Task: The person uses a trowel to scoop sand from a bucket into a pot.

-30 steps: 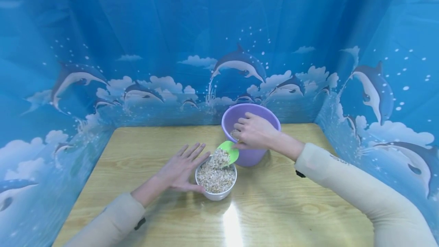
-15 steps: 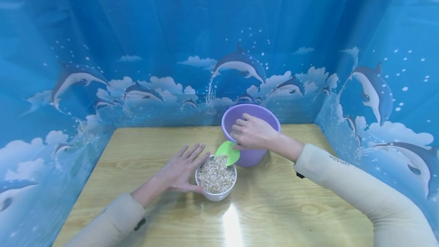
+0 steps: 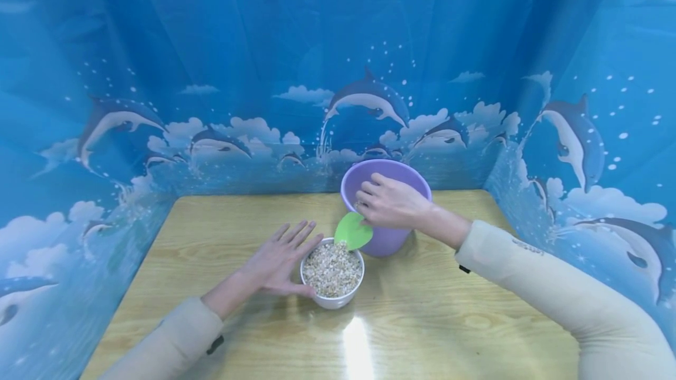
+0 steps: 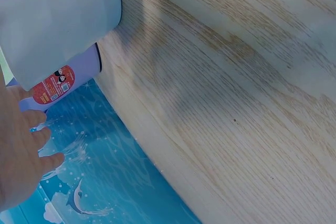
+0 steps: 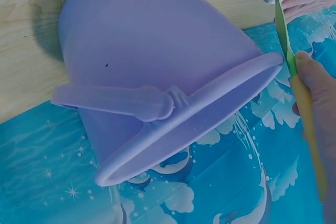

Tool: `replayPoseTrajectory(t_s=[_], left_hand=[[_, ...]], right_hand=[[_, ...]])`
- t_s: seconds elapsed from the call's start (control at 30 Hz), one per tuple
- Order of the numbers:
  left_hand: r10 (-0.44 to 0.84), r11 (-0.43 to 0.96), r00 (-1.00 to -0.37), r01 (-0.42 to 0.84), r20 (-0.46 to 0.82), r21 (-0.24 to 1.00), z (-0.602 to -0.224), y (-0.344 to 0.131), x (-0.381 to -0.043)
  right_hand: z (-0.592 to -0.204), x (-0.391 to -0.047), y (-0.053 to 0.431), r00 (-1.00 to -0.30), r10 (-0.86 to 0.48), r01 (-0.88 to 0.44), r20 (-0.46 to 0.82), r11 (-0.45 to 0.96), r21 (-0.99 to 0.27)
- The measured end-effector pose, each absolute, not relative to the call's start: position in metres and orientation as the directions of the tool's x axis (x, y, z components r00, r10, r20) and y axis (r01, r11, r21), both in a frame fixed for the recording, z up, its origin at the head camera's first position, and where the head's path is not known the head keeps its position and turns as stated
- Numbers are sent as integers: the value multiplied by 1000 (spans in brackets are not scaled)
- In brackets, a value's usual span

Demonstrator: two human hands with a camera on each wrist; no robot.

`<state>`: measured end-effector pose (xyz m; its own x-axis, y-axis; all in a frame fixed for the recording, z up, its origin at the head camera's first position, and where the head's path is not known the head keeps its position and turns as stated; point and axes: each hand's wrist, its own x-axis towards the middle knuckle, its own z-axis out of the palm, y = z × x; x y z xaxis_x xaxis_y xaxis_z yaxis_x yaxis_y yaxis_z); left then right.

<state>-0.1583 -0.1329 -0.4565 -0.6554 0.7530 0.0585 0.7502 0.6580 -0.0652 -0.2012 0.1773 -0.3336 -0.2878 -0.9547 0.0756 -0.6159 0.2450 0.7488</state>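
A white bowl [image 3: 331, 302] full of coarse, pale beige grains [image 3: 333, 271] stands on the table. My left hand [image 3: 282, 260] lies along its left side, fingers straight and spread, the thumb at the near side of the wall. My right hand [image 3: 393, 201] overlaps the mouth of a purple bucket [image 3: 388, 245] in the head view and grips a toy shovel by its yellow handle [image 5: 307, 124]. The shovel's green blade [image 3: 352, 231] tilts down over the bowl's far rim, with a few grains at its tip. The left wrist view shows the bowl's outer wall [image 4: 63, 9] up close.
Behind the bowl, to the right, the bucket carries a purple handle [image 5: 113, 102] folded against its side and a red label [image 4: 55, 85]. The wooden table [image 3: 222, 221] ends at a blue dolphin curtain [image 3: 253, 75] on the back and sides.
The heaped grains have slid off the green blade into the bowl. The blade has tipped steeper and shifted slightly up and right with my right hand. My left hand stays in place.
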Motion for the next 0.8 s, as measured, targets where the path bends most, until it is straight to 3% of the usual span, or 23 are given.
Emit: replayPoseTrajectory(t_s=[0.43, 0.8], left_hand=[[756, 655, -651, 754, 69, -52, -455, -133, -157], [758, 652, -649, 757, 73, -45, -455, -134, -157]], right_hand=[[-325, -201, 186, -157, -973, -533, 171, 230, 814], [-325, -203, 193, -144, -968, -540, 204, 250, 804]])
